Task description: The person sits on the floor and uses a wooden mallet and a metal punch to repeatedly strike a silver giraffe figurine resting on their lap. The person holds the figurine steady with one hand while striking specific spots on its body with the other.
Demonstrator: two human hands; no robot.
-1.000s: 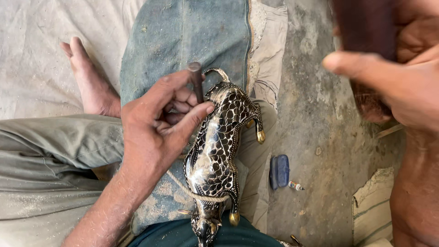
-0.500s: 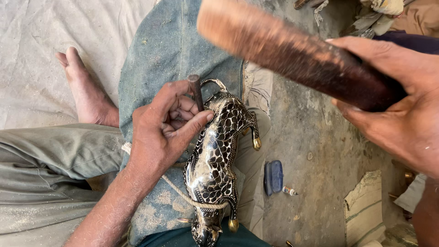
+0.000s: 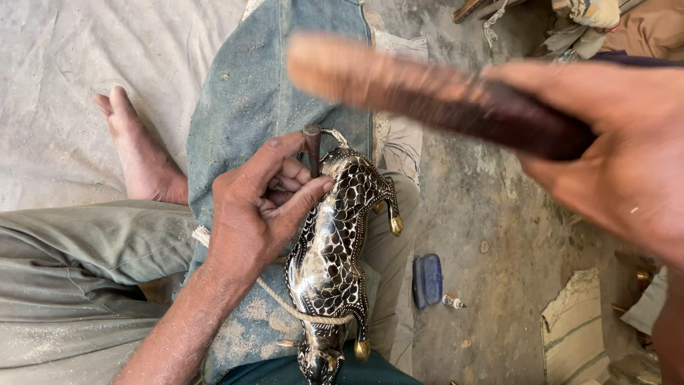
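- Wooden mallet [image 3: 427, 96] is hanging blurred above the punch [image 3: 312, 148]; my right hand [image 3: 620, 171] is wrapping its fingers tight around the dark handle.
- I am pinching the punch upright with my left hand [image 3: 260, 207], fingers pressed together, its tip on the black-and-silver metal animal [image 3: 335, 249] lying on the blue cloth [image 3: 249, 93] over my lap.
- A crooked hit could be landing on my thumb, or the punch could be slipping and scratching the shiny pattern.

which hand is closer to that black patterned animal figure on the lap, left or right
Left. The left hand rests against the animal figure, its grip pinching a small metal punch upright on the figure's back. The right hand is apart from it, above and to the right, holding a wooden mallet.
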